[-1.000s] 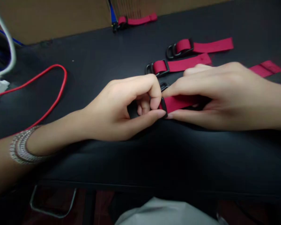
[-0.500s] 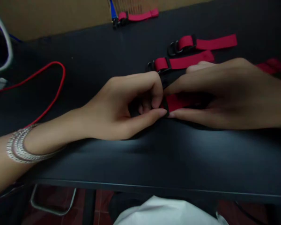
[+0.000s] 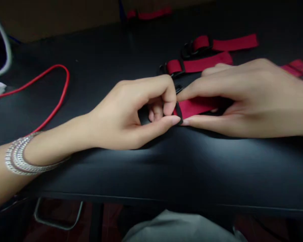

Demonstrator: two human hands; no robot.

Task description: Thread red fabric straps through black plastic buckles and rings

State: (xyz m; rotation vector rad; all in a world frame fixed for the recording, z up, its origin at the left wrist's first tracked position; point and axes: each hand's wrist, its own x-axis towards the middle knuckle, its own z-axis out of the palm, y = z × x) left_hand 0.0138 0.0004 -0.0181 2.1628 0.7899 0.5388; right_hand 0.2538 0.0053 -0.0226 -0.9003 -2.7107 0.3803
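A red webbing strap (image 3: 198, 107) with a black slide buckle (image 3: 178, 113) lies between my hands on the dark table. My left hand (image 3: 141, 114) is closed, thumb and bent forefinger pinching the strap's buckle end. From the other side, my right hand (image 3: 242, 97) grips the strap next to the buckle, fingertips along both its edges. The strap's far end is hidden under my right palm. Just beyond my hands lies a second red strap (image 3: 207, 63) with black hardware, and behind it a third (image 3: 234, 43).
Another red strap (image 3: 155, 14) lies by the cardboard at the back, and a red strap piece (image 3: 296, 67) shows right of my right hand. A red cord (image 3: 63, 90) loops across the left of the table (image 3: 151, 174). A pale curved tube (image 3: 7, 50) stands far left.
The view has become darker toward the back. My hands stay nearly in place on the strap and buckle, and more of the strap's red surface shows between my right thumb and fingers.
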